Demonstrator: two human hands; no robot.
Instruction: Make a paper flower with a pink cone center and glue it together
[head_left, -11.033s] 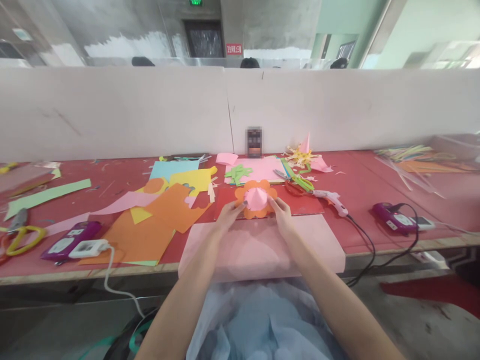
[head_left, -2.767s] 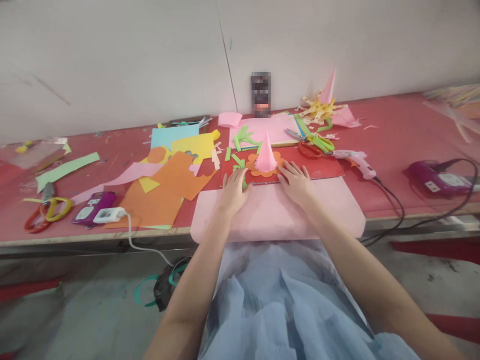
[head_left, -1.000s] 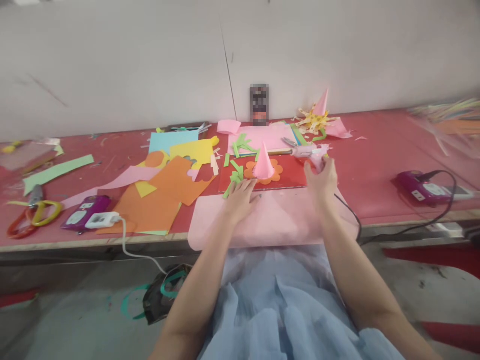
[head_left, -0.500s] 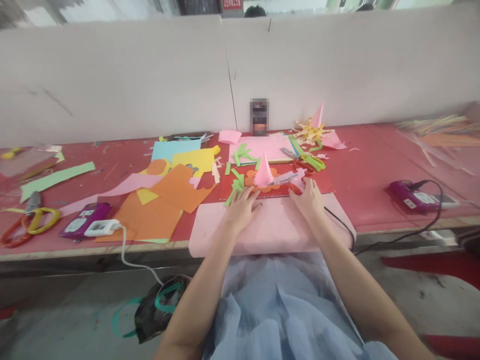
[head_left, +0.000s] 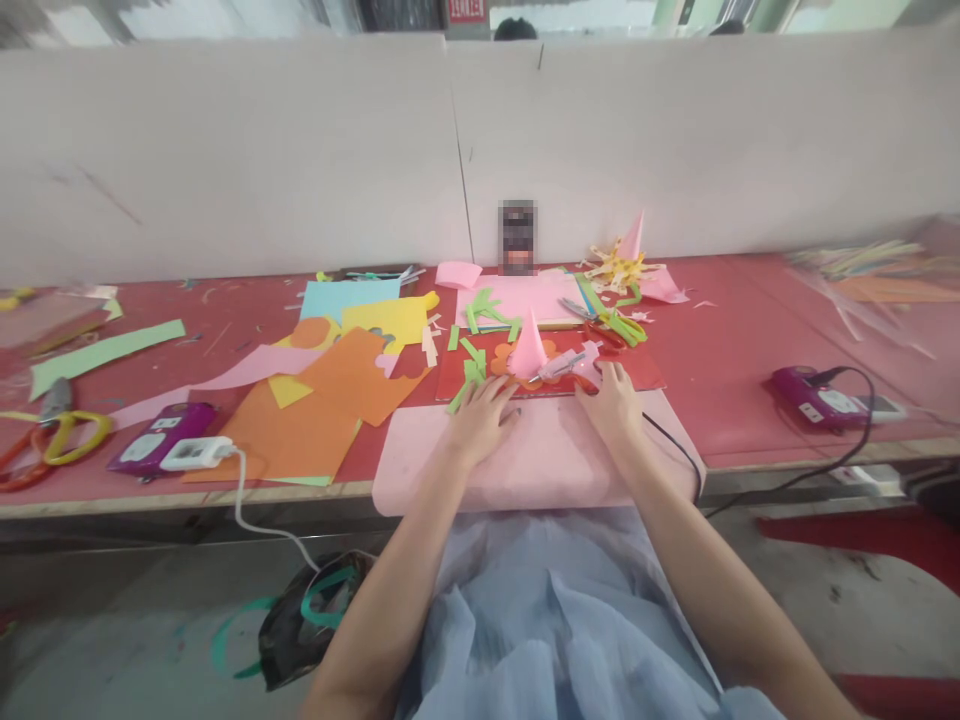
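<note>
My right hand (head_left: pixel 611 398) is closed around a pink hot glue gun (head_left: pixel 571 363), whose nozzle points left at the base of a pink paper cone (head_left: pixel 528 345). The cone stands on an orange paper flower (head_left: pixel 501 361) on a red card (head_left: pixel 637 366). My left hand (head_left: pixel 480 415) lies flat with fingers spread at the card's near edge, touching green paper strips (head_left: pixel 471 374). Both wrists rest on a large pink sheet (head_left: pixel 540 460) that overhangs the table edge.
Orange, yellow and blue paper sheets (head_left: pixel 330 385) lie to the left, with a purple device (head_left: pixel 154 440) and scissors (head_left: pixel 52 440). Green-handled scissors (head_left: pixel 611 325) and another paper flower (head_left: pixel 622 265) lie behind the card. A second purple device (head_left: pixel 821 400) sits right. A white partition (head_left: pixel 300 170) backs the red table (head_left: pixel 742 345).
My right hand picked up the glue gun from the right of the card and brought it left to the cone. My left hand stayed at the card's near edge.
</note>
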